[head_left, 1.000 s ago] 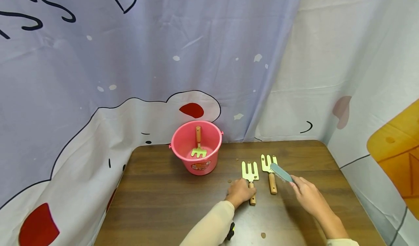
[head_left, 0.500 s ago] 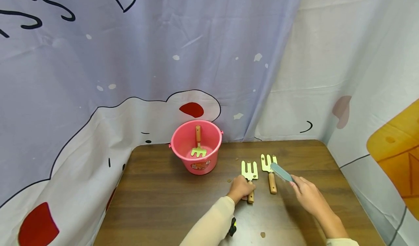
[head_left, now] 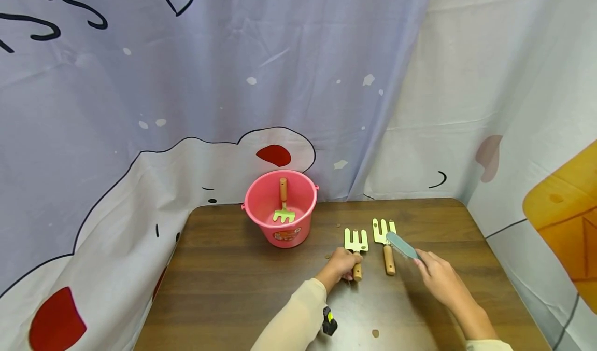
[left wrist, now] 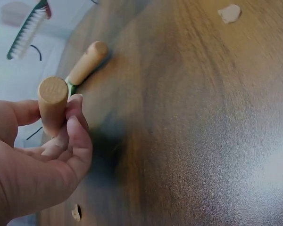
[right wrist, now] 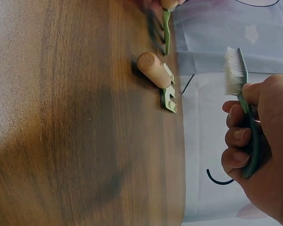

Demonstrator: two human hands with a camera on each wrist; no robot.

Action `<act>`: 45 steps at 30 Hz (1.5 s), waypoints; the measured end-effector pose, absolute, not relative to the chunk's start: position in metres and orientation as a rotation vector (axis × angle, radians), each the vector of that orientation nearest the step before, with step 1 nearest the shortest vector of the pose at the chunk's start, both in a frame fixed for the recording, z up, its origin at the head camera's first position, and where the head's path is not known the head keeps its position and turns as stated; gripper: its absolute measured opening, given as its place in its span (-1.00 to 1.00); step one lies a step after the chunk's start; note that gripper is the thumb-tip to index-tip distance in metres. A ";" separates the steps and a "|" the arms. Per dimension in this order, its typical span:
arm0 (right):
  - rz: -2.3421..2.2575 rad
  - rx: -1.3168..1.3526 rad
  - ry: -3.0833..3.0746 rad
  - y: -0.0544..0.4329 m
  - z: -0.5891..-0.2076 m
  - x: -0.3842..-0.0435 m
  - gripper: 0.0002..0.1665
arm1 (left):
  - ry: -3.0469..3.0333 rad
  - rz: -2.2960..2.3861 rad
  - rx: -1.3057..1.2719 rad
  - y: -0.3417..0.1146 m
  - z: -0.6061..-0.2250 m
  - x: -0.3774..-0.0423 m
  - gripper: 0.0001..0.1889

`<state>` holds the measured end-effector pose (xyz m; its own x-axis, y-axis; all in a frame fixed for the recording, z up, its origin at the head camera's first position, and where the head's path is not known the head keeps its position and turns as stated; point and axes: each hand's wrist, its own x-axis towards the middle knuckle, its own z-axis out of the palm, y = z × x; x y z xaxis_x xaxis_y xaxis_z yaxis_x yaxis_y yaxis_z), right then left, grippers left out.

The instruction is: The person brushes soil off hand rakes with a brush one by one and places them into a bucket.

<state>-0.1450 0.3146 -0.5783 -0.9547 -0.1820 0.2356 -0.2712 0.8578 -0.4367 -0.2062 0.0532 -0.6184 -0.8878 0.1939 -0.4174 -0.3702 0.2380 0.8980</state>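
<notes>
My left hand (head_left: 342,264) pinches the wooden handle of a pale green hand fork (head_left: 356,243). In the left wrist view the handle end (left wrist: 54,92) faces the camera between thumb and fingers. A shadow beside its tines in the right wrist view shows the fork held off the table. My right hand (head_left: 439,279) grips a grey-green brush (head_left: 402,245), with white bristles (right wrist: 233,71) visible in the right wrist view. Just left of the brush, a second hand fork (head_left: 389,260) lies on the table; from the head view, the brush tip overlaps its tines.
A pink bucket (head_left: 298,233) stands at the back of the wooden table (head_left: 224,289), with a small green rake (head_left: 283,213) inside. Brown flakes lie about, one flake (head_left: 375,333) near the front. A printed curtain (head_left: 224,81) hangs behind.
My left hand has drawn the hand fork up from the table, and its handle now looks shorter in the head view. The right hand and brush have barely moved.
</notes>
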 end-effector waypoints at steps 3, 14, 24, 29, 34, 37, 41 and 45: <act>0.702 0.340 -2.849 0.315 -0.577 -0.144 -0.60 | 1.925 1.787 -0.151 0.048 -0.618 -0.207 -0.81; 0.689 0.357 -2.858 0.308 -0.574 -0.144 -0.61 | 1.651 1.981 -0.134 0.027 -0.598 -0.200 -0.83; 0.658 0.434 -2.822 0.284 -0.568 -0.150 -0.60 | 1.611 2.064 -0.095 0.012 -0.586 -0.188 -0.77; 0.609 0.471 -2.818 0.268 -0.563 -0.157 -0.60 | 1.639 2.106 -0.061 0.002 -0.578 -0.180 -0.75; 0.597 0.516 -2.821 0.252 -0.554 -0.163 -0.60 | 1.641 2.131 -0.042 -0.003 -0.573 -0.176 -0.75; 0.585 0.548 -2.824 0.243 -0.548 -0.167 -0.60 | 1.644 2.126 -0.031 -0.005 -0.570 -0.174 -0.74; 0.536 0.615 -2.812 0.233 -0.541 -0.171 -0.61 | 1.668 2.117 -0.013 -0.008 -0.566 -0.172 -0.69; 0.489 0.686 -2.783 0.227 -0.536 -0.175 -0.62 | 1.678 2.113 -0.004 -0.010 -0.562 -0.170 -0.63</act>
